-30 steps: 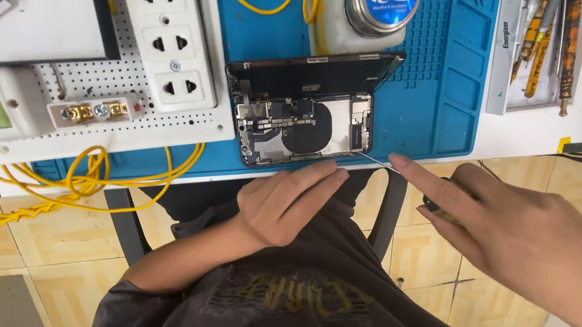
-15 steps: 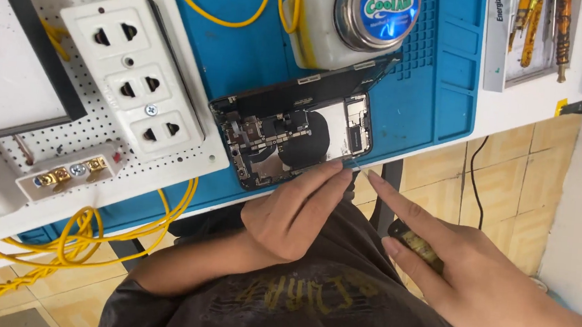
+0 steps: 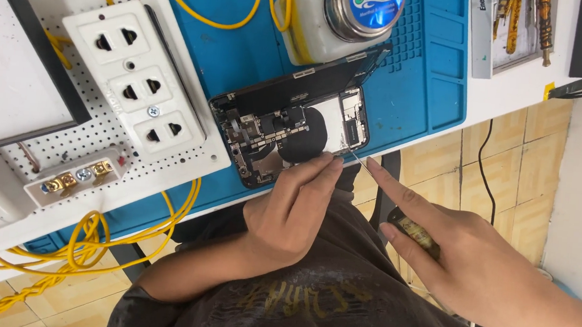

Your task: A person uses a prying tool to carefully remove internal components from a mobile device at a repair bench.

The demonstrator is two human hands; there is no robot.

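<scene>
Nearest, right hand [image 3: 476, 268] clamped around a dark-handled screwdriver [image 3: 415, 234], index finger stretched along its thin shaft, tip touching the near right corner of the opened phone [image 3: 293, 132]. Just left, left hand [image 3: 290, 212] loosely curled, holding nothing, fingertips [image 3: 329, 165] resting on the phone's near edge. Phone lying on the blue work mat [image 3: 421, 91], screen propped up behind. Farther left, a white socket strip [image 3: 135, 78]; beyond, a white bottle with a blue lid [image 3: 337, 15] and yellow cable [image 3: 219, 19].

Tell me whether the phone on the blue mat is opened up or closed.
Opened. The black smartphone on the blue silicone mat has its screen panel lifted along one edge, exposing its internal boards and connectors.
</scene>
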